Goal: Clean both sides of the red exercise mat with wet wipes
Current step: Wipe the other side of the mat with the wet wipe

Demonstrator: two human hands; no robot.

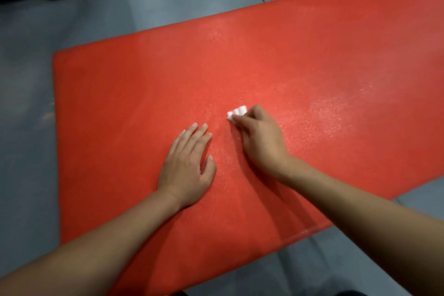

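White and bunched small, the wet wipe [236,114] pokes out just ahead of the curled fingers of the right hand [259,138], which pinch it and press it down onto the red exercise mat [134,84]; only a folded corner shows, the rest being tucked under the fingertips. Just to the left of those fingers, the left hand [187,166] lies flat on the mat, fingers straight and together, thumb a little apart, holding nothing and seemingly pinning the foam in place. The mat lies spread on the grey floor [26,127] and runs on from the fingers to the right and out of view; its short end lies well to the left of them. Pale speckled patches show around the wipe and to the right of it, which may be damp sheen or residue; I cannot tell which. To do this stroke well, I would judge it better to unfold the wipe so more cloth meets the mat, keep the pressure even, and work in overlapping lanes from one edge across, shifting the bracing hand along so the mat does not creep or ruck. A wad this small risks leaving unwiped strips. The side facing down is, as far as I can judge, yet to be reached.
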